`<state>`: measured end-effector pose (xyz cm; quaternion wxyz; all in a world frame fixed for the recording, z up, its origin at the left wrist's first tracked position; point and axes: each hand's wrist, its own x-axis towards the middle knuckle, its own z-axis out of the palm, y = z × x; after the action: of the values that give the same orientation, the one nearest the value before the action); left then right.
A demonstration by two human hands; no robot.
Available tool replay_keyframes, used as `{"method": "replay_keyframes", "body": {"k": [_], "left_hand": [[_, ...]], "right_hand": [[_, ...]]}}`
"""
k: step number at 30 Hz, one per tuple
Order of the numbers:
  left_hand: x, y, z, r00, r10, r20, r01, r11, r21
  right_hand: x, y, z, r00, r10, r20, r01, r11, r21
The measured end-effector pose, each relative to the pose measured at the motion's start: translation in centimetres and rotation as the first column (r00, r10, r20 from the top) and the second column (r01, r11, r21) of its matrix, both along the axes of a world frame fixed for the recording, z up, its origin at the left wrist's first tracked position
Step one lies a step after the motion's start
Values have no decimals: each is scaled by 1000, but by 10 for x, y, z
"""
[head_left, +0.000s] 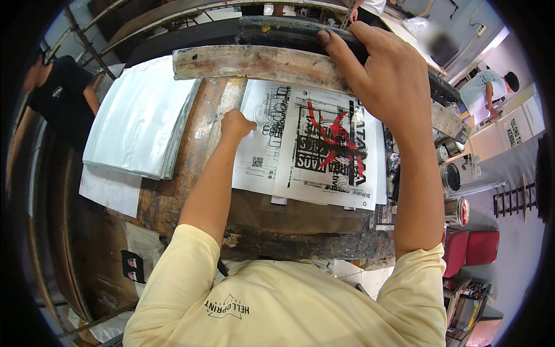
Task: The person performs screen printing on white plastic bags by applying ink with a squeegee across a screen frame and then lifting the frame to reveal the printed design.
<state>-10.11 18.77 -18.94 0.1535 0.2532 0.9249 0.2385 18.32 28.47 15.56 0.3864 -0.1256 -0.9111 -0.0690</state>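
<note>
My left hand (237,125) is at the left edge of a printed translucent plastic sheet (263,168), its fingers curled closed at that edge. Beside it on the right lies another printed sheet (292,182) with overlapping black lettering and a red figure. Further up, my right hand (386,66) grips the dark bar (277,32) of what looks like a raised screen-printing frame, the thumb on the near side and the fingers over the top. A worn wooden bar (231,62) runs along the near side of that dark bar, partly behind my right hand.
A thick stack of white plastic sheets (136,118) lies on the left of the stained worktable (173,194). Ink cans (457,211) stand along the right side. Red chairs (480,248) are at the lower right. Other people (60,92) stand at the left, right and far side.
</note>
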Motion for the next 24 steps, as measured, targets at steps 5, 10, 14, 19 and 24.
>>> {"method": "replay_keyframes", "body": {"k": [5,10,14,19,24], "left_hand": [[-5,2,-8,991,-93,-92,95,995,16],[17,-8,-3,976,-80,-205,113,981,155],[44,-5,5,928,-30,-370,93,984,151],[49,6,19,976,-17,-218,43,992,115],[43,11,13,982,-21,-189,50,988,149]], "right_hand": [[3,1,-4,999,-25,20,24,999,23],[5,0,-11,999,8,-46,-9,1000,-7],[7,1,-13,999,-30,-17,30,1000,-2],[9,2,-14,1000,-8,-22,8,1000,11],[10,2,-16,999,11,-40,-11,1000,11]]}}
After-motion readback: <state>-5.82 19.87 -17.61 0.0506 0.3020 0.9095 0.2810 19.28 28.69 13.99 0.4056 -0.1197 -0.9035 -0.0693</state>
